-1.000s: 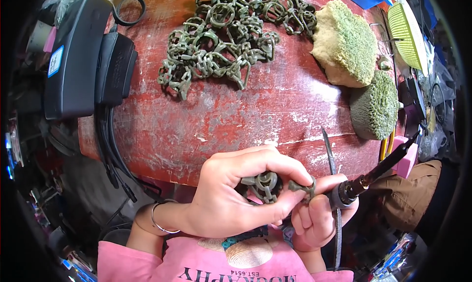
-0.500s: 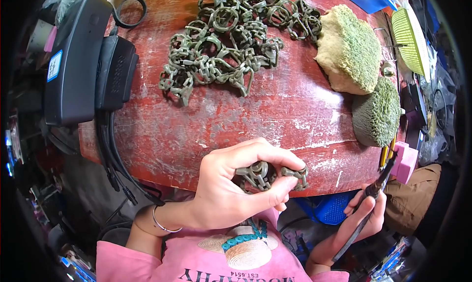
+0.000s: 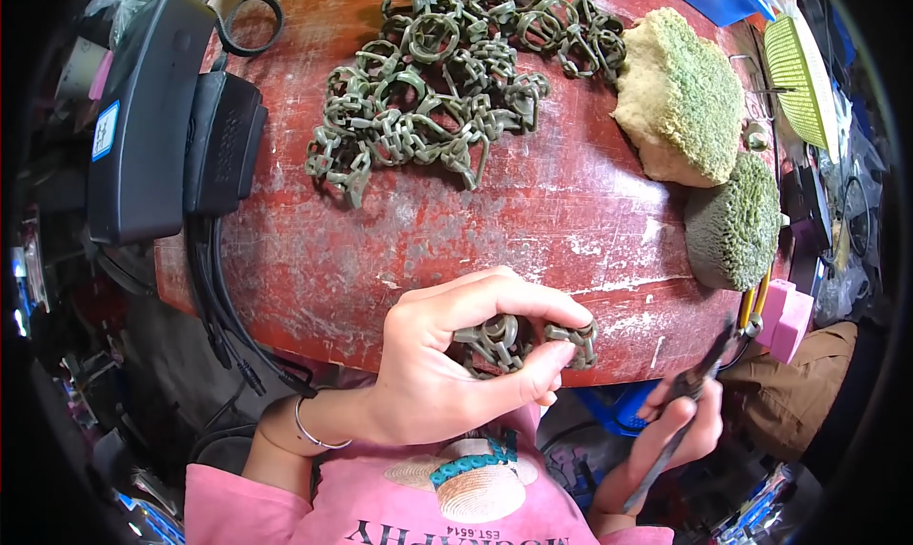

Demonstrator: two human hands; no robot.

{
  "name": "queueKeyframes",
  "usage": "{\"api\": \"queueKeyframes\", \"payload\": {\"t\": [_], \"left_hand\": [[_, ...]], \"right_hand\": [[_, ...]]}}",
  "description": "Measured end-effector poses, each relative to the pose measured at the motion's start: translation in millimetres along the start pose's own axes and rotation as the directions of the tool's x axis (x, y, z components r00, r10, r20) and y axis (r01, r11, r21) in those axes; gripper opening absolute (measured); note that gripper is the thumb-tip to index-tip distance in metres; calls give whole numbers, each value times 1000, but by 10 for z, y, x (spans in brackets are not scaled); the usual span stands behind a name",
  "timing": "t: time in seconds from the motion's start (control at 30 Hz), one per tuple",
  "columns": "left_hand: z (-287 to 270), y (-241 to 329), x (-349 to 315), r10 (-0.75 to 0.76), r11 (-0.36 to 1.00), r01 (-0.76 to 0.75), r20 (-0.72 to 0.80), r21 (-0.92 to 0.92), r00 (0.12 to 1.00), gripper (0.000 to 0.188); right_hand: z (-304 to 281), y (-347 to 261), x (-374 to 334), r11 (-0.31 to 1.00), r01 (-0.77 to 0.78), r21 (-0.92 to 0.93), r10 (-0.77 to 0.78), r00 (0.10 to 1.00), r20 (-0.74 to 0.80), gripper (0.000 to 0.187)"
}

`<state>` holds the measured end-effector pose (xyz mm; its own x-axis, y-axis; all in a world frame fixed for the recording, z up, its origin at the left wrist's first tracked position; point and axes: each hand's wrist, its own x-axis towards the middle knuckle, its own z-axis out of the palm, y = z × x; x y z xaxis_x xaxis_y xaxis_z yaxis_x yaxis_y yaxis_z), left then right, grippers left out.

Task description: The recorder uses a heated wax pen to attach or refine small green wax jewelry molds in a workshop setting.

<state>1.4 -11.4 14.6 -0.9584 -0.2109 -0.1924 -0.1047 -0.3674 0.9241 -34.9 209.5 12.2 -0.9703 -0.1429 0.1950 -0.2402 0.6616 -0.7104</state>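
Note:
My left hand (image 3: 447,355), at the table's near edge, pinches a dark grey-green chain-and-ring piece (image 3: 499,340) between thumb and curled fingers. Part of the piece is hidden in the palm; one linked end (image 3: 573,340) shows at the fingertips. Lower right, my right hand (image 3: 687,421) is closed round a long, slim dark tool (image 3: 656,469), held slantwise with its blurred dark tip up toward the table. The tool and the chain piece are apart. Beyond my hands lies a heap of similar chain-and-ring pieces (image 3: 428,117) on the worn red table (image 3: 314,260).
Two rough sponge-like blocks, one cream-green (image 3: 675,98) and one grey-green (image 3: 732,226), lie at the right, near a pink block (image 3: 787,319) and a yellow-green basket (image 3: 797,84). Black boxes (image 3: 147,117) with cables (image 3: 214,298) line the left edge. A blue basket (image 3: 618,407) sits below the table.
My right hand has moved left with the dark tool, bringing its tip away from the pink block. My left hand has stayed almost still, still pinching the chain piece.

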Motion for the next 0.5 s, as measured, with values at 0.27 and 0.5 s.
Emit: {"api": "queueKeyframes", "payload": {"t": [0.27,0.5], "left_hand": [[-4,-34,-1,30,998,-29,-12,64,999,14],[9,-53,16,102,986,-89,-91,138,991,19]], "right_hand": [[137,-82,-3,993,73,92,-98,950,298,46],[121,-99,24,996,65,60,-81,948,307,47]]}}
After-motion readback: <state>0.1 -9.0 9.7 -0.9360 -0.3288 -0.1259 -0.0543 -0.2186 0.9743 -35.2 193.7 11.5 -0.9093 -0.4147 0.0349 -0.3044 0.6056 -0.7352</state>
